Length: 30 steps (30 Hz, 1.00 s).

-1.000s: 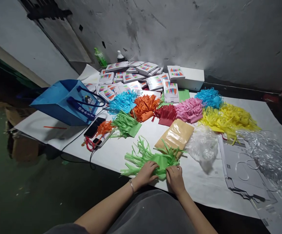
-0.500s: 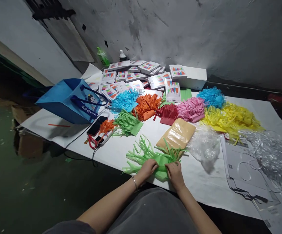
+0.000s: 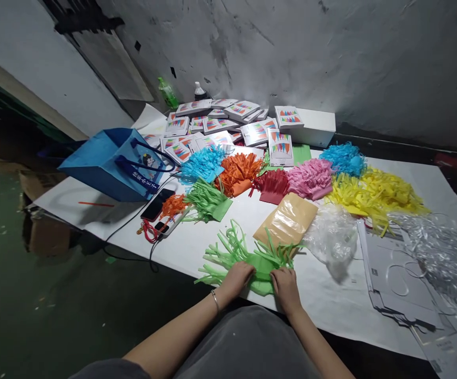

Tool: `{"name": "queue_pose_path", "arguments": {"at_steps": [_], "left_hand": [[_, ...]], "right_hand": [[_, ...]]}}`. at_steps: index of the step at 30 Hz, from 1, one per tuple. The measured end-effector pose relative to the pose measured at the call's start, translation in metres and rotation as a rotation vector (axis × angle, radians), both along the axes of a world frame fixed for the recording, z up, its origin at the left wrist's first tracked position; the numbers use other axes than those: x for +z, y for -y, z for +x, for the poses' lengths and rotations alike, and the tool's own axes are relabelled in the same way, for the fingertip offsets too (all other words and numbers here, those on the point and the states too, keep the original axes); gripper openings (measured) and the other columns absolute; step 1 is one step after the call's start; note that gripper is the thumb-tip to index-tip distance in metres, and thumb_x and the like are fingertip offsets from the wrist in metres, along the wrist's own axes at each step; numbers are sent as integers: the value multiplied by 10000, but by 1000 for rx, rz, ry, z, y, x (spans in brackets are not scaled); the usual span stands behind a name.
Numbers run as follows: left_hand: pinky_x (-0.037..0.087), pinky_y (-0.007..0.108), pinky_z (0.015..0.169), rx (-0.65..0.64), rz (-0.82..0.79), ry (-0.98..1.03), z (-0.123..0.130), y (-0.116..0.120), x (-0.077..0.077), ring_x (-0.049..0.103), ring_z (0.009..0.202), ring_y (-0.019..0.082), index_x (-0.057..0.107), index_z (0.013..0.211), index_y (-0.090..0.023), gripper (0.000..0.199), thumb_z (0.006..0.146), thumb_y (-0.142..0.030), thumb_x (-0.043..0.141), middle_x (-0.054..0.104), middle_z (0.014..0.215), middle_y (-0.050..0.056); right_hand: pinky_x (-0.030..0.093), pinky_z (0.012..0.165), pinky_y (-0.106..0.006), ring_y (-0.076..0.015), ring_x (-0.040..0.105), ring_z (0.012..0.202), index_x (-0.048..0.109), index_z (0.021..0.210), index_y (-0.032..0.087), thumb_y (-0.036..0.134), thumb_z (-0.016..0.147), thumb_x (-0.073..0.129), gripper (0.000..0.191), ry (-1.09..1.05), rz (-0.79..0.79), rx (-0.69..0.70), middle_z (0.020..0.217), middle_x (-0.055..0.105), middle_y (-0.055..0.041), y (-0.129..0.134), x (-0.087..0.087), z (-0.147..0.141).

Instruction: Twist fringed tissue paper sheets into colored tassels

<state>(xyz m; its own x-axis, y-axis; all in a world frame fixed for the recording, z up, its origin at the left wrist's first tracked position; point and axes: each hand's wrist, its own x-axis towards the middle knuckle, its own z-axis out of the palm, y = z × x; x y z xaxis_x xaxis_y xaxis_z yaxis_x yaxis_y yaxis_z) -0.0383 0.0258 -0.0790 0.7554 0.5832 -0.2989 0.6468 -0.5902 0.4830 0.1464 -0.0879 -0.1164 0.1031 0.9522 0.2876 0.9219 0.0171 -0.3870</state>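
Observation:
Green fringed tissue paper (image 3: 260, 266) lies at the table's near edge, its cut strips fanned out to the left and right. My left hand (image 3: 239, 278) is closed on its left part, fingertips pressing the uncut middle. On the right part, my right hand (image 3: 286, 284) pinches the same paper. A short span of flat green paper shows between the two hands. Just behind it lies a tan packet in clear wrap (image 3: 287, 218), partly under the green strips. Another green fringed bundle (image 3: 208, 201) sits farther back to the left.
Fringed bundles in orange (image 3: 239, 171), red (image 3: 272, 185), pink (image 3: 311, 179) and yellow (image 3: 386, 192) line the table's middle. Printed boxes (image 3: 216, 123) pile up behind. A blue bag (image 3: 102, 160) and phone (image 3: 157, 204) stand left; clear plastic (image 3: 333, 237) and silver tinsel (image 3: 445, 258) lie right.
My hands still grip the green fringed paper in nearly the same place. My right hand has shifted slightly right and down, and the gap between the hands is a little wider.

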Motion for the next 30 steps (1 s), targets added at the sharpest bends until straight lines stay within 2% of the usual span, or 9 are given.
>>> {"name": "queue_pose_path", "arguments": {"at_steps": [3,7,12,16,20,22,27,28,30], "left_hand": [[574,405,841,109,-4,-94,14,-10,1,673,934,197,652,1093,-149,220,977,-328,598,684,1081,65],[569,426,865,215,6,-176,29,-20,8,665,988,216,638,1141,-150,255,971,-337,606,669,1137,77],[560,445,888,275,15,-249,34,-24,13,656,1022,229,628,1169,-153,279,970,-348,606,658,1172,85],[557,450,898,269,-6,-266,35,-28,14,654,1034,232,628,1176,-157,283,970,-349,606,655,1187,87],[563,445,888,246,-41,-256,34,-37,12,658,1025,230,626,1180,-156,286,969,-348,608,656,1185,87],[565,442,883,233,-57,-247,32,-42,10,660,1018,228,626,1179,-155,286,969,-348,608,658,1180,86],[563,443,886,213,-81,-227,27,-45,8,658,1021,228,628,1174,-155,280,968,-344,610,658,1178,85],[563,444,887,212,-83,-225,27,-44,7,658,1022,228,629,1173,-155,279,968,-344,609,658,1178,85],[563,444,888,205,-85,-223,26,-43,6,658,1022,228,629,1173,-155,279,969,-345,608,659,1178,85]], "right_hand": [[515,801,-359,-148,627,778,635,859,169,301,966,604,173,35,-42,-84,774,625,27,-9,-8,0],[504,853,-375,-151,634,795,640,836,176,348,973,592,225,77,-76,-150,825,665,3,-30,-18,0],[513,851,-373,-153,641,820,646,869,170,337,965,608,197,118,-56,-173,874,674,-9,-48,-15,3],[460,969,-460,-208,634,1017,653,1044,176,273,958,606,138,146,22,-75,1061,682,-41,-40,-3,-3],[356,1074,-448,-218,611,1111,661,1106,211,272,914,642,203,139,99,122,1105,708,-40,-28,3,-13],[273,1128,-479,-248,594,1150,662,1127,217,245,891,642,238,126,117,103,1143,711,-73,-25,6,-11],[111,1099,-726,-398,431,1339,577,1280,127,67,849,519,439,98,152,-102,1348,573,-245,-15,23,1],[131,1102,-723,-390,403,1369,550,1317,121,52,852,495,473,99,168,-72,1382,548,-248,-13,26,-1],[240,1150,-593,-292,429,1377,558,1318,184,61,885,463,460,111,211,109,1388,577,-162,-11,28,-9]]}}
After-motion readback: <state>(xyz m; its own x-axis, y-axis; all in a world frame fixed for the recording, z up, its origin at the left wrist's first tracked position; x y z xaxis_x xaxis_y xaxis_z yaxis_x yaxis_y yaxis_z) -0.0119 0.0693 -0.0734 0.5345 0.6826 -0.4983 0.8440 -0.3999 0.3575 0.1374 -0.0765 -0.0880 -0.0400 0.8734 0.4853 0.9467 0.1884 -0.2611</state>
